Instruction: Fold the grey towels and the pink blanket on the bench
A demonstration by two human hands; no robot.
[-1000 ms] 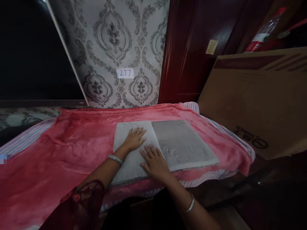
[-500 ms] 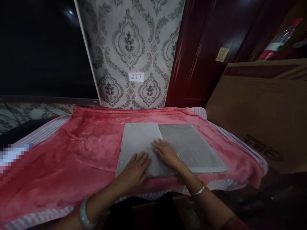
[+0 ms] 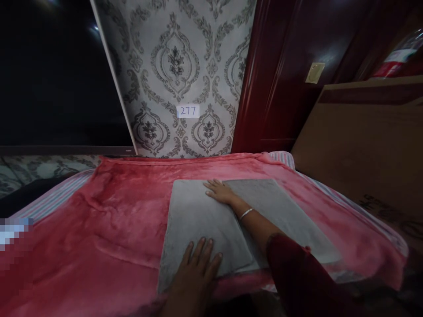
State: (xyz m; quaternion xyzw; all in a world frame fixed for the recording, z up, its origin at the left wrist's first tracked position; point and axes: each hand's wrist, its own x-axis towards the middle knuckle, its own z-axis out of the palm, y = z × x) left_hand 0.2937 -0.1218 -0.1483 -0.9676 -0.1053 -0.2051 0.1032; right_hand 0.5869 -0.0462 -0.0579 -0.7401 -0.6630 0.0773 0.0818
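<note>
A grey plush cloth (image 3: 190,211) lies flat on a pink fleece blanket (image 3: 132,220). Its left part is folded over onto the rest, so a fold edge runs down its middle. My right hand (image 3: 220,192) rests open, palm down, near the far end of that folded flap, and a thin bracelet circles the wrist. Nearer to me, my left hand (image 3: 200,268) lies with fingers spread on the near left part of the cloth. Neither hand grips anything.
Striped fabric (image 3: 62,193) shows beneath the blanket's edges. A large cardboard box (image 3: 366,145) stands at the right, with a bottle (image 3: 395,61) behind it. At the left is a dark screen (image 3: 59,79). A paper label marked 277 (image 3: 188,111) is on the patterned wall.
My right hand has slid away from me along the folded flap to its far end. My left hand has come closer to me. The view has shifted nearer to the cloth.
</note>
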